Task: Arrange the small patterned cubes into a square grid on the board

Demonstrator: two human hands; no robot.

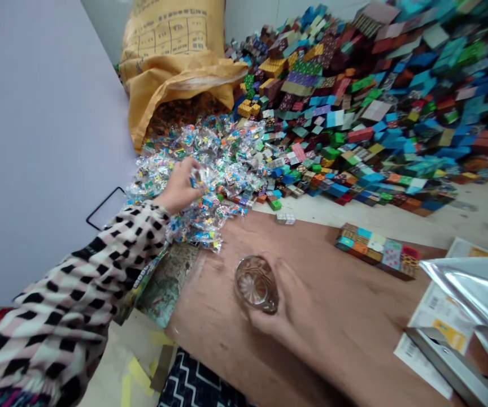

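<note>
My left hand (180, 186), in a checked sleeve, is over a heap of small clear plastic packets (227, 147) with colourful bits inside. Its fingers are curled round one clear packet (199, 178), slightly blurred. Above the brown board (235, 339), my right hand (286, 305) grips a clear glass cup (255, 282) by its side. The cup's patterned bottom shows through its mouth, and I see nothing in it.
A yellow woven sack (176, 73) spills packets at the back. Many small coloured blocks (354, 135) are piled behind and to the right. A row of patterned blocks (375, 249) lies on the board. Metal parts (451, 362) and printed sheets (434, 311) are at right.
</note>
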